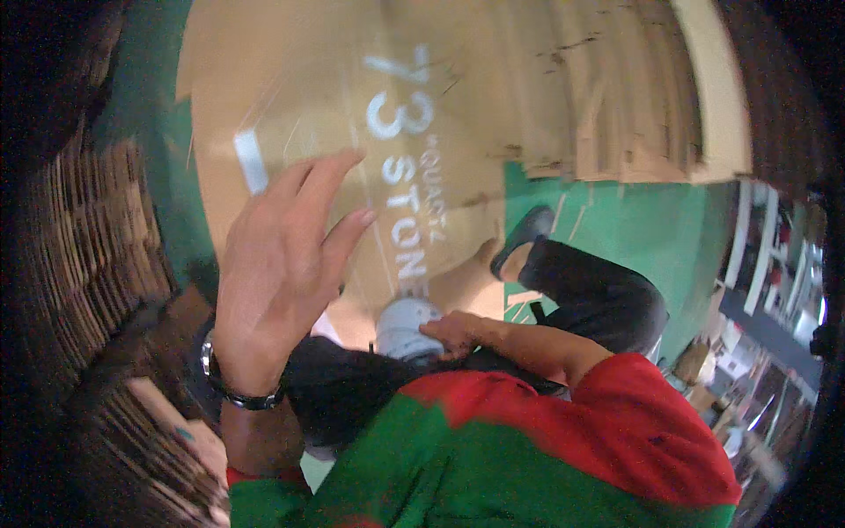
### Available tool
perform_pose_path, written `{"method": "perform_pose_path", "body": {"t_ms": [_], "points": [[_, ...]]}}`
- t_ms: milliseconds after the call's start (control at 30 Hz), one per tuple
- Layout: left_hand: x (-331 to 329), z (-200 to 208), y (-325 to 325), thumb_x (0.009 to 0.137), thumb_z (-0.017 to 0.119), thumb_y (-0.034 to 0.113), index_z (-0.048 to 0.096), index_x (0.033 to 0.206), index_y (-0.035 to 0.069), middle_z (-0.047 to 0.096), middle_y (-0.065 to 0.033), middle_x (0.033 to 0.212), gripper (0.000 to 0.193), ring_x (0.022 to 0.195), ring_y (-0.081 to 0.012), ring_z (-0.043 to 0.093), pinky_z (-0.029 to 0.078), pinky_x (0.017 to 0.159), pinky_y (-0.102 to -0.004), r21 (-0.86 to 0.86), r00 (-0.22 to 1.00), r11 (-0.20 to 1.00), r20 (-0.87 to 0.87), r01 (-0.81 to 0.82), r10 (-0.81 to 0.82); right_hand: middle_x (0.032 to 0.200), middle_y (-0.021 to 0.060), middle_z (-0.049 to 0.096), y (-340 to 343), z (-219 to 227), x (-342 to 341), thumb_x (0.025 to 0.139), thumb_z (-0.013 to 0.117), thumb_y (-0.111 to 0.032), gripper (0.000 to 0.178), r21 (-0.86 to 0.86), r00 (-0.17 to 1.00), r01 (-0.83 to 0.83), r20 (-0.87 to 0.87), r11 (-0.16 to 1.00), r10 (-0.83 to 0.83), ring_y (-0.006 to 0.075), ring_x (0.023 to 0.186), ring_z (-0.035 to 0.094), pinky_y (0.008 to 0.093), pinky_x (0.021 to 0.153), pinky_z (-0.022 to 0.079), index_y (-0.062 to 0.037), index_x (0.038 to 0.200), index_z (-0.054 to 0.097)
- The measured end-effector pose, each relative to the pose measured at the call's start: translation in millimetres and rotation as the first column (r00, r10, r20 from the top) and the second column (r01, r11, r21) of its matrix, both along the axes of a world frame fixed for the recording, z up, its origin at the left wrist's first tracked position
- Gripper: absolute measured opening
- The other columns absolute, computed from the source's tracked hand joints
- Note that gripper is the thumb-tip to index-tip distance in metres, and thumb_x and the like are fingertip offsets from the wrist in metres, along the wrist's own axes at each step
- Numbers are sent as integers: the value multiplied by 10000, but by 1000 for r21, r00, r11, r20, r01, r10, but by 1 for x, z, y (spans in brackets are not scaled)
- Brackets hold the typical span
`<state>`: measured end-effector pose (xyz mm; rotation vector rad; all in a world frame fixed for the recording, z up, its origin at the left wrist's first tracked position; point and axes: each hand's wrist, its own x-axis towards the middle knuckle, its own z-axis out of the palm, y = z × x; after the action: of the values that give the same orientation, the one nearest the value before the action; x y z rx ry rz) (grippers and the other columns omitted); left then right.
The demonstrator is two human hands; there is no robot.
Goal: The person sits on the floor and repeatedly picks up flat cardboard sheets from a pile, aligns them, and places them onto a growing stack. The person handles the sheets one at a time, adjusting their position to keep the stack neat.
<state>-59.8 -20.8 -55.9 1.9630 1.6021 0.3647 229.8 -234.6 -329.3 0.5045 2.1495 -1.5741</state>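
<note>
Brown cardboard sheet [326, 106], 11 o'clock: flat, printed face up; how much work remains, I cannot tell. Left hand [282, 251], 9 o'clock: fingers extended, thumb apart. Right hand [453, 333], 6 o'clock: at a pale rounded object [403, 327], my grip unclear.

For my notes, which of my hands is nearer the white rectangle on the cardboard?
Left. Your left hand appears just below the white rectangle; your right hand is farther off, lower and rightward.
</note>
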Motion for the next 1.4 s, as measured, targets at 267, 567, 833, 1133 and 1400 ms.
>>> {"method": "perform_pose_path", "body": {"t_ms": [267, 567, 833, 1133, 1400], "points": [[4, -5, -3, 852, 672, 200, 557, 1233, 54, 625, -200, 1122, 423, 902, -360, 620, 504, 784, -396, 16, 992, 999, 122, 40, -42, 1117, 141, 624, 124, 86, -27, 690, 783, -299, 477, 575, 968, 128, 104, 808, -228, 348, 1038, 599, 441, 870, 491, -85, 1090, 636], [9, -25, -14, 860, 675, 246, 558, 1265, 98, 643, -181, 1092, 447, 870, -303, 640, 511, 777, -388, 79, 991, 990, 48, 120, -124, 1104, 184, 638, 312, 281, 208, 837, 613, -511, 574, 955, 164, 137, -284, -263, -945, 349, 1091, 584, 478, 937, 444, -14, 1123, 631], [13, -38, -48, 868, 668, 292, 544, 1285, 94, 642, -195, 1129, 478, 888, -323, 663, 522, 801, -406, -20, 989, 990, -52, 137, -138, 875, 183, 675, 319, 250, 220, 811, 602, -164, 180, 921, 387, 132, -388, -366, -836, 340, 875, 671, 458, 727, 548, -23, 887, 684], [5, -59, -48, 877, 673, 249, 603, 1202, 48, 683, -172, 1014, 389, 891, -246, 678, 540, 769, -353, 94, 980, 979, 62, 181, -187, 856, 116, 683, 312, 287, 196, 802, 576, -116, 131, 910, 496, 111, -399, -399, -772, 282, 820, 691, 389, 642, 567, -99, 847, 698], [43, -70, -8, 965, 557, 293, 557, 1236, -17, 654, -141, 1102, 412, 923, -197, 664, 538, 811, -332, -186, 815, 978, 579, 97, 29, 850, 101, 653, 286, 267, 87, 870, 568, -190, 140, 787, 728, 263, -541, -558, -420, 253, 816, 661, 373, 663, 547, -78, 899, 647]]}}
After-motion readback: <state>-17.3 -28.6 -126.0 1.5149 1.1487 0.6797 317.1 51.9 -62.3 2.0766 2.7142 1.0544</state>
